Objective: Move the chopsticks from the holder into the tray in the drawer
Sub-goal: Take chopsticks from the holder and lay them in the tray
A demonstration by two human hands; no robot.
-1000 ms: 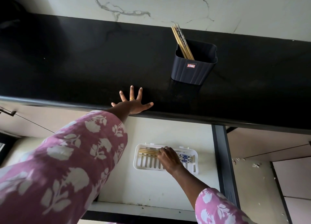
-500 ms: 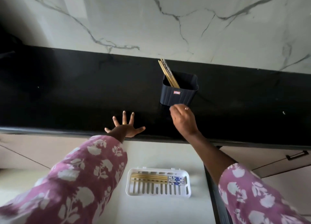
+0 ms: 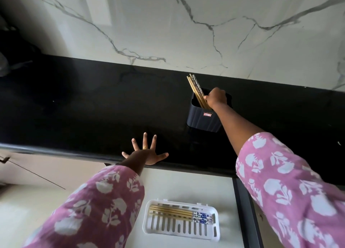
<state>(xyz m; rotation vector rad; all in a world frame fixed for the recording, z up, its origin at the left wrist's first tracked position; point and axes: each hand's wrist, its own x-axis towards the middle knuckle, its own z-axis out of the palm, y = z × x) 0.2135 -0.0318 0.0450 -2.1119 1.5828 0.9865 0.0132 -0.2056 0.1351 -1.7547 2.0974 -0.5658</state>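
Note:
A dark ribbed holder (image 3: pixel 202 121) stands on the black counter, right of centre. Several wooden chopsticks (image 3: pixel 195 88) lean out of it toward the upper left. My right hand (image 3: pixel 215 98) is at the holder's mouth, fingers closed around the lower part of those chopsticks. My left hand (image 3: pixel 145 154) lies flat on the counter's front edge, fingers spread, holding nothing. Below, in the open drawer, a white slotted tray (image 3: pixel 182 232) holds several chopsticks (image 3: pixel 179 213) laid side by side along its far side, patterned ends to the right.
The black counter (image 3: pixel 84 107) runs across the view under a white marbled wall (image 3: pixel 168 23). The drawer's pale floor (image 3: pixel 186 184) lies below the counter edge, with a dark drawer side (image 3: pixel 244 210) on the right. A cabinet handle (image 3: pixel 4 160) shows at far left.
My right hand rose from the tray in the drawer to the counter, then reached into the holder and closed on the chopsticks. My left hand stayed flat on the counter edge.

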